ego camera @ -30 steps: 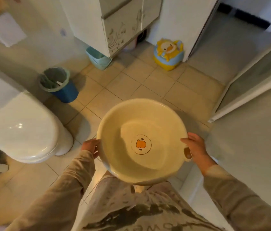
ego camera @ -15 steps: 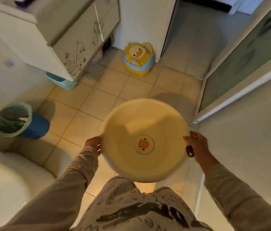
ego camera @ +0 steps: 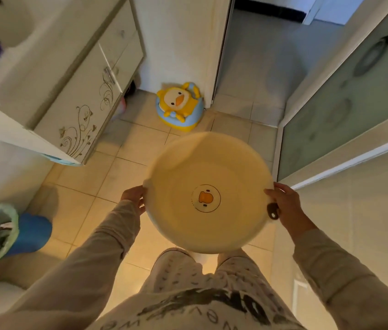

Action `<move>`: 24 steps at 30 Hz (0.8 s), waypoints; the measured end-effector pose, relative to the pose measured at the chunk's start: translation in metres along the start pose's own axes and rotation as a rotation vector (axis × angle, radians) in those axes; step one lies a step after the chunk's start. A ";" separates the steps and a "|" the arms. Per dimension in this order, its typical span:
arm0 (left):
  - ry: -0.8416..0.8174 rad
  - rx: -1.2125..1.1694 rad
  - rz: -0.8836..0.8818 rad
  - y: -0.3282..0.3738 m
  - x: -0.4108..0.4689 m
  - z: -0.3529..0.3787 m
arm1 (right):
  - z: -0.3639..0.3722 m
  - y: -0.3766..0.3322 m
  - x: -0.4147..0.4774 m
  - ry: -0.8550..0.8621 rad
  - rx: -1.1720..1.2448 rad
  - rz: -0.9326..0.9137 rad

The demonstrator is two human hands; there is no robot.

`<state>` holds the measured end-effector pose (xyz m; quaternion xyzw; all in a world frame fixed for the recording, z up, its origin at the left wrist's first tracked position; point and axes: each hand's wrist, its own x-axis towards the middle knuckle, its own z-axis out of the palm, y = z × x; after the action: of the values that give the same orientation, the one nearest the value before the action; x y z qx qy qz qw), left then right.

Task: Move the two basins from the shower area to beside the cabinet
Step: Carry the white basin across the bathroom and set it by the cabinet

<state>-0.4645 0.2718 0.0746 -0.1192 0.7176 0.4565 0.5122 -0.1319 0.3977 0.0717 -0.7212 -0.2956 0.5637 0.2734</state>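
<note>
I hold a round cream-yellow basin [ego camera: 208,177] with a duck face printed on its bottom, level in front of my waist above the tiled floor. My left hand [ego camera: 134,196] grips its left rim and my right hand [ego camera: 283,203] grips its right rim, beside a dark hanging hole. The white cabinet [ego camera: 85,103] with brown floral decoration stands ahead on the left. I see only this one basin; a light blue object [ego camera: 56,159] peeks out under the cabinet's near corner.
A yellow and blue duck-shaped potty [ego camera: 179,106] sits on the floor by the wall past the cabinet. A blue waste bin [ego camera: 9,231] with a green liner stands at the left. A frosted glass door [ego camera: 345,101] runs along the right, and a doorway [ego camera: 267,55] opens ahead.
I have walked forward with the basin in both hands. The cabinet and the duck potty have come closer, while the toilet and the bin have slid left and out toward the frame's edge.
</note>
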 end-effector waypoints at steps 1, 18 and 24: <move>0.005 -0.009 0.004 0.005 0.006 0.009 | 0.003 -0.008 0.013 -0.008 0.003 0.002; 0.211 -0.489 -0.096 0.041 0.049 0.144 | 0.090 -0.223 0.229 -0.350 -0.281 -0.021; 0.322 -0.594 -0.085 0.069 0.059 0.150 | 0.167 -0.262 0.262 -0.469 -0.365 0.000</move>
<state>-0.4414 0.4446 0.0528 -0.3635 0.6195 0.5993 0.3536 -0.2763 0.7776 0.0556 -0.6086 -0.4474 0.6522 0.0635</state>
